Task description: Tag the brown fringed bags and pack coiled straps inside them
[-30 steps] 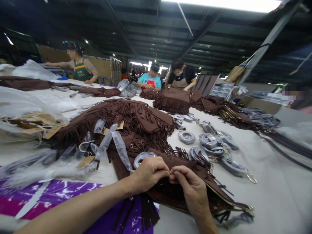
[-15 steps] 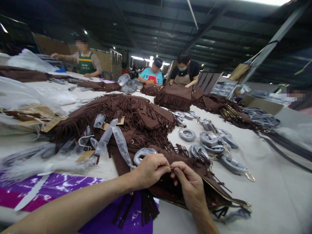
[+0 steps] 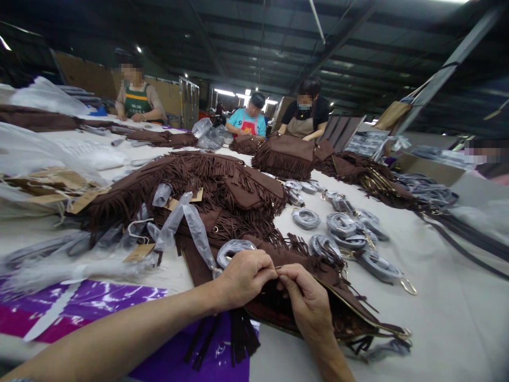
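A brown fringed bag (image 3: 334, 278) lies in front of me, its gold zipper open and its dark inside showing. Over that opening, my left hand (image 3: 244, 278) is closed in a pinch of thumb and forefinger. Fingertip to fingertip with it, my right hand (image 3: 308, 297) pinches from the other side. Something tiny and dark shows between them, too small to name. Just behind my left hand sits a coiled strap in clear wrap (image 3: 234, 246). Brown fringe (image 3: 242, 337) hangs below my left wrist.
A pile of brown fringed bags (image 3: 194, 175) lies ahead. Wrapped strap coils (image 3: 342, 225) with gold clips are at the right, paper tags (image 3: 85, 200) at the left. Purple plastic (image 3: 91, 300) lies under my left arm. Several co-workers stand across the table (image 3: 445, 297).
My hands stay almost in place, still pinched together over the bag. Across the table, the co-worker in the green apron has drawn an outstretched arm in.
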A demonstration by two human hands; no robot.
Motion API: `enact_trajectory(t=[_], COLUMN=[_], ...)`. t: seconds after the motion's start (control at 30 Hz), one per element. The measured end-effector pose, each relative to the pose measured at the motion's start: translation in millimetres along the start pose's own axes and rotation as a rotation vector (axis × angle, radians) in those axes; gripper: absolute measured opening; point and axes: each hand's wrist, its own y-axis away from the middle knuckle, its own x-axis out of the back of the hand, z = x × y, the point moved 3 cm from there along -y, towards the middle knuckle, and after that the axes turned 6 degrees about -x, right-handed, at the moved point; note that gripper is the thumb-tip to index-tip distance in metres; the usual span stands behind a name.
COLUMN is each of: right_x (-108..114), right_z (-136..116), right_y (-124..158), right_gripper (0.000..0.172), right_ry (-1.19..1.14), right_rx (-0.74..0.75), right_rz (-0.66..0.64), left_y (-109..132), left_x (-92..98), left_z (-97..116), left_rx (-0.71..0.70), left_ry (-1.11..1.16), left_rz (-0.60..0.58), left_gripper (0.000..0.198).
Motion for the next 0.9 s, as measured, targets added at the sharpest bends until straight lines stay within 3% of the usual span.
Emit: enact_trajectory(t=[0.13,0.37,0.5,0.6,0.67,0.77,0.9], right_x=[-1.7,-5.4,-2.2,8.7,17.9,29.0,34.1], right_z=[-4.9,1.2,6.3,7.4,4.7,-2.7,-12.7], right_y=[1.9,-0.3,0.9,2.3,1.9,0.4,6.7], right_gripper=[0.020,0.019,0.022,0.025,0.022,0.021,0.019], right_ry=[0.133,0.175,0.137,0.150,0.195,0.264,0.194], right_rx=[0.118,0.139,0.106,0.079,0.084,0.079,-0.033], right_rz=[0.004,0.031,-0.011,0.026,0.020,-0.078,-0.152], left_y=[2.2,0.4,-8.6,-14.1,-14.6,-11.4,-9.0], left_x=[-2.8,-10.1,14.1,45.5,57.1,59.7,63.1], left_z=[-0.2,-3.3,-5.3,-12.7,-23.2,-39.7,-32.0], left_rx=[-0.015,0.005,-0.020,-0.030,-0.013,0.039,0.086], left_ry=[-0.062,-0.093,-0.023,-0.183,-0.366,-0.533,-0.655], left_rz=[0.020,0.018,-0.041,-0.063,-0.217,-0.434,-0.362], left_gripper=[0.015,0.018,0.014,0.025,0.034,0.034,0.023])
